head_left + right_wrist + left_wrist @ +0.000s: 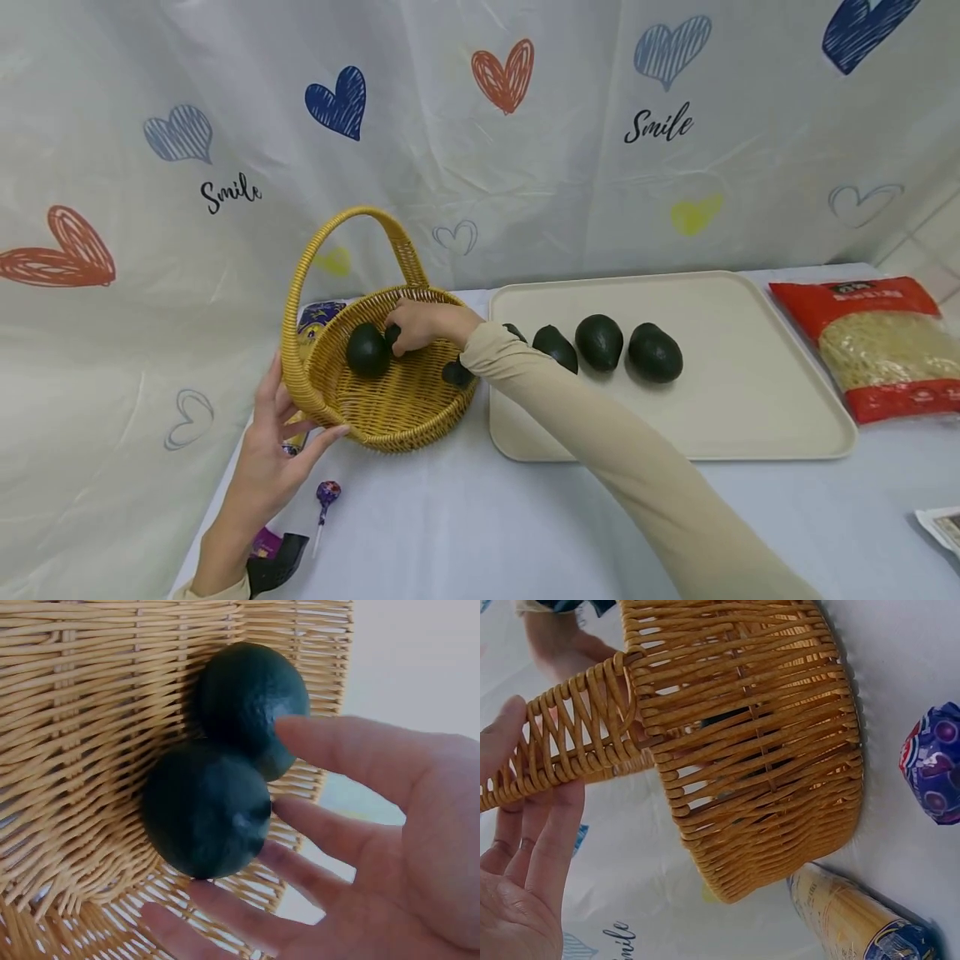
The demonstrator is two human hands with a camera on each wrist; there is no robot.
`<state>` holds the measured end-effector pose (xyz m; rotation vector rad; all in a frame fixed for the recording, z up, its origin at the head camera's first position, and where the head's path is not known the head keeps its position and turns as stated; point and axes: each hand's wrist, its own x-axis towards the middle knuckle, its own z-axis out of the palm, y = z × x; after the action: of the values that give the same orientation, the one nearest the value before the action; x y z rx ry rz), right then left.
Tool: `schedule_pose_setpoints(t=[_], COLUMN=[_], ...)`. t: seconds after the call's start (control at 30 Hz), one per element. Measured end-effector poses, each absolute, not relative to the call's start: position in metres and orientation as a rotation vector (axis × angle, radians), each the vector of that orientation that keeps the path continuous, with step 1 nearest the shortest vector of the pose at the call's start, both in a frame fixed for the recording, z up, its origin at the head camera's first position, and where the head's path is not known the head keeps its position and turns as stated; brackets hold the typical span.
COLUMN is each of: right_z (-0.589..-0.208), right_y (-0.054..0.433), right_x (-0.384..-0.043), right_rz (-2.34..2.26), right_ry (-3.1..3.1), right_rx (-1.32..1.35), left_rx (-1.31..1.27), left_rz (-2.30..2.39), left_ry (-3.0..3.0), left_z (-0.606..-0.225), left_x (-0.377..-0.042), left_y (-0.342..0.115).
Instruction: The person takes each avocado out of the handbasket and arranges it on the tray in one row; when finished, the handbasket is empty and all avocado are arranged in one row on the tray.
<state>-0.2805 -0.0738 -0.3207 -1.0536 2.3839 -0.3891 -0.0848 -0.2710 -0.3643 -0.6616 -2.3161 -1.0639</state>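
My left hand grips the wicker basket's handle, thumb on one side and fingers on the other. The yellow-brown wicker basket tips slightly toward me. Inside it, two dark green avocados lie side by side against the woven wall. My right hand reaches into the basket over them. In the right wrist view its fingers are spread and fairly straight, the thumb tip on the farther avocado and other fingertips at the nearer one's edge. More avocados lie on the cream tray, partly behind my right sleeve.
A red bag of pasta lies right of the tray. Behind the basket shows a blue-and-yellow package. A purple-wrapped lollipop lies near my left hand. A white packet sits at the right edge. A heart-print curtain hangs behind.
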Motion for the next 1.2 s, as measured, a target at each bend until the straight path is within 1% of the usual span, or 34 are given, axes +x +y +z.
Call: schedule_pose_setpoints(t=[0.2,0.5,0.67,0.87,1.1,1.2], right_z=[-0.32,-0.314,-0.318,-0.327,-0.347,-0.352], right_y=[-0.078,-0.068,-0.06,-0.049,-0.042,-0.043], right_x=[-0.278,-0.253,-0.24,-0.233,-0.236,-0.236], right_rz=[-0.366,-0.289,-0.271,-0.365,-0.391,-0.434], right_ry=[2.384,2.314,2.271,2.265,2.335,2.352], right_rx=[-1.093,-1.141,-1.19,-1.234,-1.114,-1.102], left_rx=[-0.679,-0.683,-0.691,-0.678,-0.644,-0.634], left_rz=[-1.046,-1.055,-1.072,-1.093,-1.107,-1.113], left_ry=[-2.311,-2.302,-2.297,-2.296,-2.343,-2.332], left_z=[-0.366,-0.366,-0.366,-0.367,-0.366,-0.366], left_x=[-0.086,-0.087,-0.087,-0.087,-0.087,-0.085], left_y=[-0.274,-0.274,-0.274,-0.272,-0.271,-0.272])
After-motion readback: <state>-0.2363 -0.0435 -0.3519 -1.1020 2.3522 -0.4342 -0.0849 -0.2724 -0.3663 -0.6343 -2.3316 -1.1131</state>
